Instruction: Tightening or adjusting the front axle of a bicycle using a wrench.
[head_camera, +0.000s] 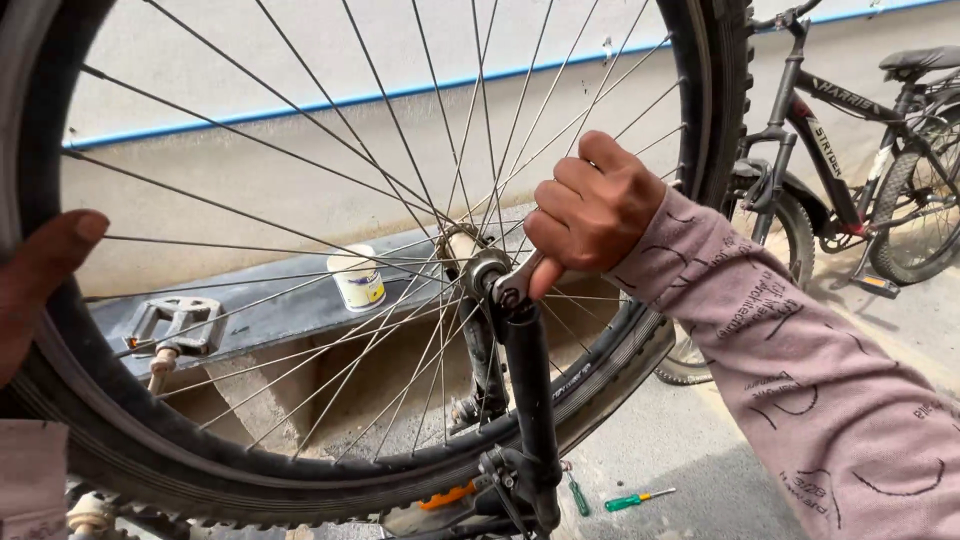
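A bicycle wheel (300, 300) fills the frame, its hub (468, 262) at centre. The right hand (590, 210), just right of centre, is closed in a fist around a metal wrench (522, 280), whose head is seated on the axle nut at the top of the black fork leg (530, 400). The left hand (40, 285) is seen at the left edge, laid against the tyre – only part of it shows, and whether it grips cannot be told.

The step in hand is judged to be the turning of the axle nut, with the wheel steadied at the tyre. Loosening or tightening cannot be determined. The next move is judged to call for a firm swing of the wrench – kept square on the nut so that slipping into the spokes is avoided.

A small white pot (356, 280) and a pedal (175, 325) rest on the ledge behind; two green screwdrivers (635, 498) lie on the floor at lower right.
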